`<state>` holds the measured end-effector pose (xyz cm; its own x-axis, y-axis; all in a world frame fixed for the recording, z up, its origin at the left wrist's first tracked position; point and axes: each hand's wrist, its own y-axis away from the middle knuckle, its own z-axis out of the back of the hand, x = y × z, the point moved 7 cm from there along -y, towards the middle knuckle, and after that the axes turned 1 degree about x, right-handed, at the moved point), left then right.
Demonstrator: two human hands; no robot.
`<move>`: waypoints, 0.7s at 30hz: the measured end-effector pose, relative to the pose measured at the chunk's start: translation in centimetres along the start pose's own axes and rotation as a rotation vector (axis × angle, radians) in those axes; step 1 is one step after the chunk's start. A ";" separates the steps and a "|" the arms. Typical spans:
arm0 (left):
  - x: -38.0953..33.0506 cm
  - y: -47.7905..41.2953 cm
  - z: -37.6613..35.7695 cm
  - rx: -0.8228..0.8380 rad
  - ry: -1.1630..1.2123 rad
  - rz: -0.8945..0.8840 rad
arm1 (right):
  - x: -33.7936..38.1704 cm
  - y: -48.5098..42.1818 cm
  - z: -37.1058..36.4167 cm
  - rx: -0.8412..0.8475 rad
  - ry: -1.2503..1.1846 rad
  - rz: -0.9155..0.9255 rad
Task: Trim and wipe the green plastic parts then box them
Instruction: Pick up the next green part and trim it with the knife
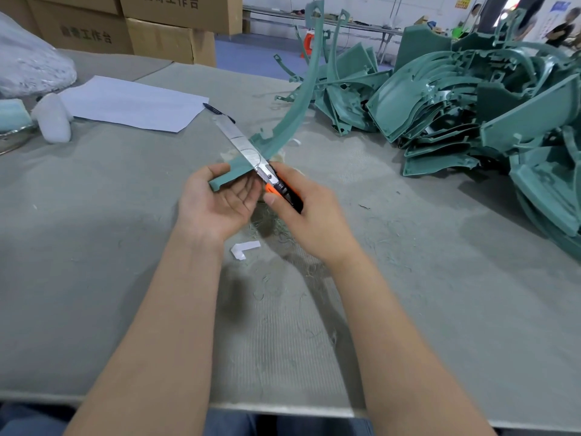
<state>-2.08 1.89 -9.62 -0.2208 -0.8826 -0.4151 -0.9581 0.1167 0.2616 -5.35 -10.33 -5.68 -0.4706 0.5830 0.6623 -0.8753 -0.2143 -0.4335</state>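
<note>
The left hand [220,199] held the near end of the curved green part [292,111] at the centre of the frame, thumb on top and fingers curled beneath it. The right hand [311,212] was clamped around the orange-and-black handle of the utility knife [283,191], directly right of the left hand and almost touching it.

Key relation: the part's long axis ran from the left hand up and to the right, arcing towards the upper centre of the frame. The extended blade [242,143] pointed up and to the left and crossed the part just above the held end. The blade appeared to lie against the part's edge, but contact could not be confirmed. A trimming stroke would probably run along the part, away from the left-hand fingers, which sat close to the blade root and were judged to be at risk.

The pile of green parts [471,105] lay at the right of the frame, well apart from both hands. Shavings [283,294] covered the table [94,247] below the hands.

Legible writing: the cardboard boxes [94,29] at the upper left carried printed characters ending in "工作台"; the leading characters were unclear. A yellow sign at the upper right was too small to read
</note>
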 end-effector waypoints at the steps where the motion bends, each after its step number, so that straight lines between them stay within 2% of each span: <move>1: -0.1 0.0 0.1 -0.004 -0.011 -0.008 | 0.1 0.0 -0.1 0.005 0.000 0.001; 8: 0.2 -0.2 -0.5 0.039 0.036 -0.030 | 0.2 0.1 0.1 0.001 -0.019 -0.005; 16: 0.0 -0.5 -0.5 0.051 -0.066 -0.008 | 1.2 0.3 -1.2 0.063 0.033 0.037; 19: 0.2 -0.4 -0.6 0.024 -0.076 -0.002 | 1.3 0.3 -1.6 0.074 0.043 0.032; 21: -0.4 -0.6 -0.1 -0.030 -0.129 -0.069 | 1.6 0.3 -1.9 0.100 0.033 0.053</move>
<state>-1.36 2.07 -9.51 -0.1778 -0.8217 -0.5415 -0.9664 0.0420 0.2536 -6.17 -7.93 -5.89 -0.5138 0.5938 0.6192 -0.8570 -0.3213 -0.4029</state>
